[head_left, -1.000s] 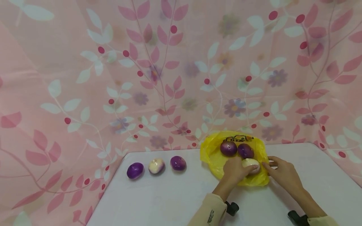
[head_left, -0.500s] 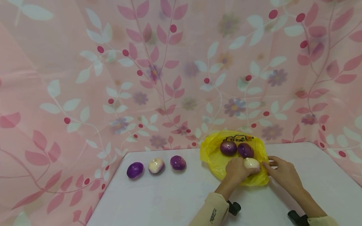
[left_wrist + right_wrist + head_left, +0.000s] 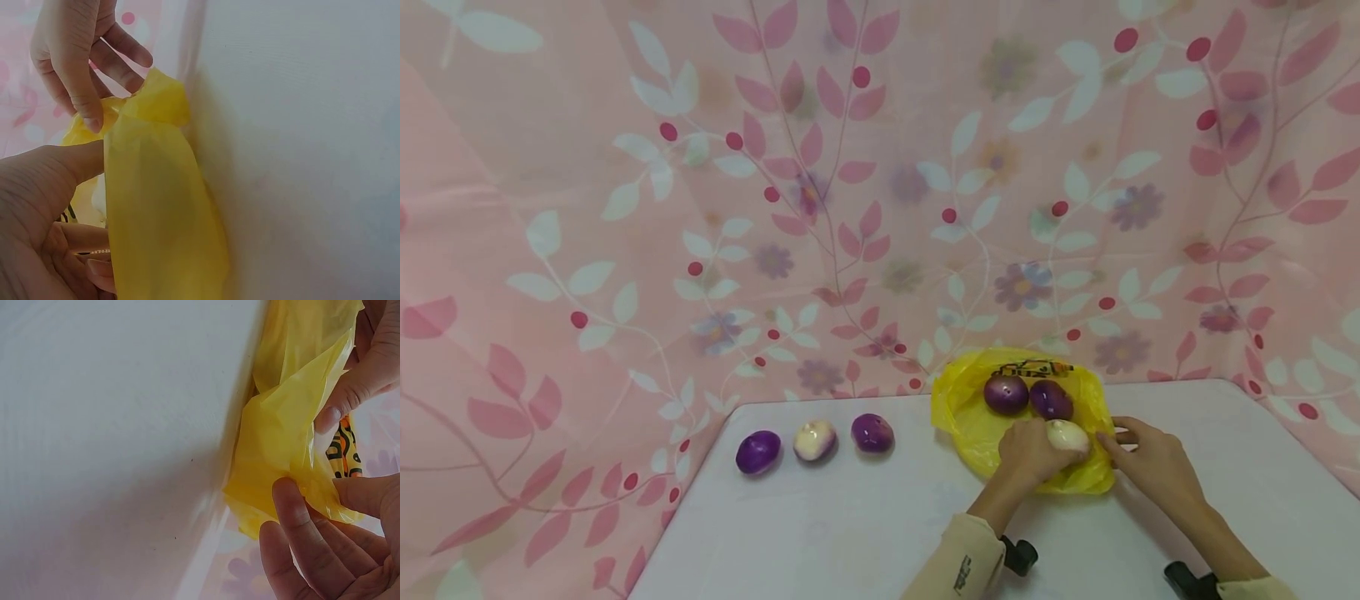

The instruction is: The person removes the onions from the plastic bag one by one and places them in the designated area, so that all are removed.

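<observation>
Head view overlooks the bag (image 3: 973,429) (wrist views closer).

We lose the fingertips of the left hand (image 3: 37,209) behind the yellow bag (image 3: 162,206) in the left wrist view. In the head view, that hand covers part of the pale round item (image 3: 1067,433), we cannot read the small print (image 3: 1033,367), and the bottom edge crops both sleeves (image 3: 958,560) and the counter (image 3: 827,533).

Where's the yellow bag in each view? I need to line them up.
Head: yellow bag, right of centre, lower half.
Left wrist: yellow bag, mostly left of centre, running to the bottom edge.
Right wrist: yellow bag, right of centre, down from the top edge.
Shared landmark: right hand at its edge.
</observation>
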Demonstrator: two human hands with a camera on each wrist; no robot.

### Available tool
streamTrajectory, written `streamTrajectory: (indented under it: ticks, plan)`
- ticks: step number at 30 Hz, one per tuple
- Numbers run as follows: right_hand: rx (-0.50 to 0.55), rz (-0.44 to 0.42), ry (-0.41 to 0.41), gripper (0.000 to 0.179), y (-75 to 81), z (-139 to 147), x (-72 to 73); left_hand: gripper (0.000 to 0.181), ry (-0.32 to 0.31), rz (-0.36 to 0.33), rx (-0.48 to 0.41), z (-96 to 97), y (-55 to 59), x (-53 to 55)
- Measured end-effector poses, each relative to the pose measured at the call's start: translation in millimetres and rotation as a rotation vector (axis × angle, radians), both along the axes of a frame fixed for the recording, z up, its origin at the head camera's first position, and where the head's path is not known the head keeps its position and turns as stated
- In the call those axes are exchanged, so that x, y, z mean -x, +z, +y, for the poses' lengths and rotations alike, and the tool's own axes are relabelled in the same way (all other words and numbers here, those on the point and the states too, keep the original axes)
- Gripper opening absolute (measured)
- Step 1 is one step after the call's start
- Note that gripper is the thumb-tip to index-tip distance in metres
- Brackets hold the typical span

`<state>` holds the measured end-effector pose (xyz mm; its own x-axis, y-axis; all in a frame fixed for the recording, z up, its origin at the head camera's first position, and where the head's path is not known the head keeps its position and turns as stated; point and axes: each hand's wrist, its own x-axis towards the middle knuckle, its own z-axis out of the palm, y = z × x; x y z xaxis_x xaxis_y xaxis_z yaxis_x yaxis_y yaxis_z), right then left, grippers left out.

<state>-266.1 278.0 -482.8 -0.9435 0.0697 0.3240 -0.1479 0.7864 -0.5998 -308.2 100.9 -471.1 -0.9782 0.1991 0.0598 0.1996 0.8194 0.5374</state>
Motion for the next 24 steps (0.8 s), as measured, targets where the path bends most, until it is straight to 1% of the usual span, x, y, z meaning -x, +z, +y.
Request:
streamTrajectory:
  ticks: [7, 9, 12, 18, 20, 24]
  plan:
    - [0.003, -0.016, 0.011, 0.050, 0.1, 0, -1.8, 0.048, -0.002, -0.011, -0.031, -6.4, -0.8, -1.3]
    - [0.005, -0.017, 0.012, 0.050, 0.3, -1, -2.6, 0.046, -0.002, -0.019, -0.042, -8.9, 0.1, -2.6]
    - [0.003, -0.014, 0.015, 0.049, 1.3, -1, -2.7, 0.045, -0.003, -0.024, -0.049, -13.5, 4.4, -5.1]
    - [0.003, -0.018, 0.014, 0.050, 4.4, -2, -2.9, 0.047, -0.023, 0.007, -0.015, -23.6, 15.7, -7.9]
    - [0.001, -0.022, 0.015, 0.051, 5.5, -2, -2.8, 0.048, -0.023, 0.020, -0.012, -26.8, 17.3, -7.9]
    - [-0.003, -0.022, 0.012, 0.051, 6.7, -2, -2.4, 0.050, -0.021, 0.048, 0.002, -33.0, 17.3, -7.3]
